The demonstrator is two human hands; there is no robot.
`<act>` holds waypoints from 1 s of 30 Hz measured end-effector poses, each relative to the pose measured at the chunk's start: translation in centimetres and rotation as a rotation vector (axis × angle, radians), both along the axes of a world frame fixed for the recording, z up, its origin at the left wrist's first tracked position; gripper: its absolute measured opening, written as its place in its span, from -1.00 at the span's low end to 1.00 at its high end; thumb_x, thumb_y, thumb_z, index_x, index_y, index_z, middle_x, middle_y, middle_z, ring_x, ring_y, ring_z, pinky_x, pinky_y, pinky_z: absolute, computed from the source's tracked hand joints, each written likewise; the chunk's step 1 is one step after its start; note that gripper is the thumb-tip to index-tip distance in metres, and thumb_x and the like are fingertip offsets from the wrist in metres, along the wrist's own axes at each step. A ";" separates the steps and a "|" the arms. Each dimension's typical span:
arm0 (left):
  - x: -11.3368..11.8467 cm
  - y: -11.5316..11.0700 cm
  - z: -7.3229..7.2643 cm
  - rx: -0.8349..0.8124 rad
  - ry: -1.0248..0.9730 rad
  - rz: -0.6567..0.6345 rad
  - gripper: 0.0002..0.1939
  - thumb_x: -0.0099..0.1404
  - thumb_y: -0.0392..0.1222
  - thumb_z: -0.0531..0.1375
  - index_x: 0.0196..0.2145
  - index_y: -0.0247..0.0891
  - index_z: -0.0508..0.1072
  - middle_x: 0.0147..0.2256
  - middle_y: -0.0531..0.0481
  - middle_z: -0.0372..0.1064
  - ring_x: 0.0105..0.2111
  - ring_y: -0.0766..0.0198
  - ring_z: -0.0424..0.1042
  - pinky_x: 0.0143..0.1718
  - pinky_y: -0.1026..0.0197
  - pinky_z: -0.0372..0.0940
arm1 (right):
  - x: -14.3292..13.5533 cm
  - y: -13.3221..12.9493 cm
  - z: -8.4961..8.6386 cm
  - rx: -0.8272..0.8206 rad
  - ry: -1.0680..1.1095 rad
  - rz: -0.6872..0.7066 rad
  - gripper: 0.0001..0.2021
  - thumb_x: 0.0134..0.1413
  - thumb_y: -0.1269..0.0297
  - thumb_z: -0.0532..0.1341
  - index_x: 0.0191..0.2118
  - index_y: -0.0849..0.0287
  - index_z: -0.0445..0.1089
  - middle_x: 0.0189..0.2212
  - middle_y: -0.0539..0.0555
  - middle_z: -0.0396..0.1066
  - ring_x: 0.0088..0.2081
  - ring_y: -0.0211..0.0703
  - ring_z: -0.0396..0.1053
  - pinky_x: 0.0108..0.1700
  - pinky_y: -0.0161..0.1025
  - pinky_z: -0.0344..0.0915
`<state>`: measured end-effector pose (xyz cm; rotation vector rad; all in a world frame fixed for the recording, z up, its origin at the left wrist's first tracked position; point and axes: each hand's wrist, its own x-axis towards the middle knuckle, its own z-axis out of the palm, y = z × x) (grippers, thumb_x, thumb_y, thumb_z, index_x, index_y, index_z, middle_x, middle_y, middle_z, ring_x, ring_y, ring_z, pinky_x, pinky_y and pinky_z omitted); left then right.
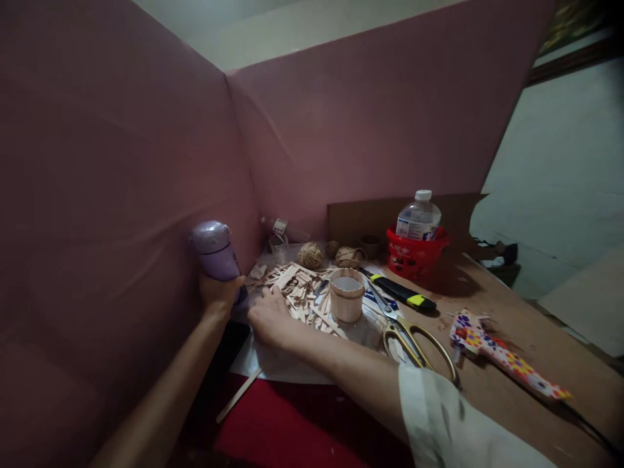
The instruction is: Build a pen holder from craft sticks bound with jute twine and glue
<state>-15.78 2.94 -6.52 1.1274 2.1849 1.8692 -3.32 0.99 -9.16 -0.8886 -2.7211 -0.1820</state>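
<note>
A home-like craft corner is suggested: sticks (299,286), twine (311,255), scissors (391,314) and a cutter (400,292) are spread on a table (507,305), enclosed by pink panels (365,123) left and far.

The left hand (219,294) curls in a grip, its thumb (236,283) poking toward the right hand (270,316). That one is just beside the thumb, back up, fingers bent, tips hard to see. Behind the fingers, the left arm (168,377) and right arm (348,365) reach forward.
</note>
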 end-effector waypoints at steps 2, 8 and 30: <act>0.4 -0.1 0.3 0.019 0.006 0.024 -0.45 -0.35 -0.28 0.37 -0.29 -0.33 0.38 -0.29 -0.12 0.43 -0.32 0.07 0.43 -0.42 0.15 0.28 | 0.5 -2.0 -0.4 -0.013 0.000 0.043 -0.87 -0.14 0.27 0.26 -0.44 0.21 0.52 -0.37 0.20 0.50 -0.19 0.08 0.29 -0.11 0.03 0.12; 1.0 -0.4 1.1 0.027 0.040 0.037 -0.52 -0.36 -0.28 0.39 -0.38 -0.29 0.37 -0.38 -0.03 0.40 -0.38 0.12 0.41 -0.46 0.17 0.27 | 1.0 -5.0 -1.4 -0.006 0.001 0.142 -0.87 -0.08 0.28 0.24 -0.46 0.18 0.52 -0.37 0.16 0.50 -0.22 0.07 0.28 -0.15 0.01 0.13; 0.5 1.0 -1.3 -0.100 0.029 -0.017 -0.69 0.29 -0.12 0.13 -0.04 -0.29 0.35 -0.09 -0.10 0.36 -0.19 0.18 0.41 -0.21 0.03 0.37 | -0.6 -6.3 -1.9 0.045 -0.021 0.304 -0.88 -0.06 0.31 0.32 -0.54 0.16 0.46 -0.46 0.12 0.50 -0.29 0.02 0.28 -0.19 -0.01 0.08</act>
